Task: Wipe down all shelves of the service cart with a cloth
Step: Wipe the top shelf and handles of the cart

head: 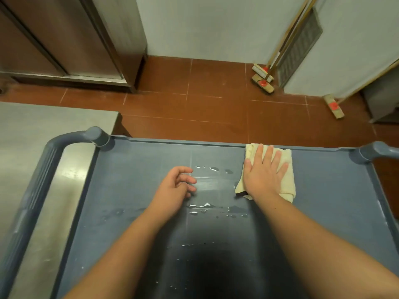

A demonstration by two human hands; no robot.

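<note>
Item 1: service cart top shelf (133, 190), blue-grey plastic with a raised rim, filling the lower centre of the frame; you stand over it so both arms reach its far edge. Item 2: cloth (287, 175), cream, folded into a pad, lying flat on the shelf at centre right, its far end touching the rim; folded this way it likely gives your palm a thick, even wiping face. Item 3: your right hand (264, 171), fingers spread wide and flat, palm pressing down on the cloth, not gripping it; the spread seems meant to drive as much cloth as possible against the surface. Item 4: your left hand (176, 186), left of the cloth at frame centre, fingers loosely curled and partly apart, holding nothing; whether its fingertips touch the shelf cannot be told. Item 5: water streaks and droplets (205, 186), lying between and below the 2 hands, suggesting the middle of the shelf is wet and not yet dried off. Item 6: cart handles, 1 at the left edge (43, 160). Item 7: steel counter (28, 134) at left, beside the cart. Item 8: 3 brooms (262, 79) leaning on the wall, upper right. Lower shelves are out of sight.
</note>
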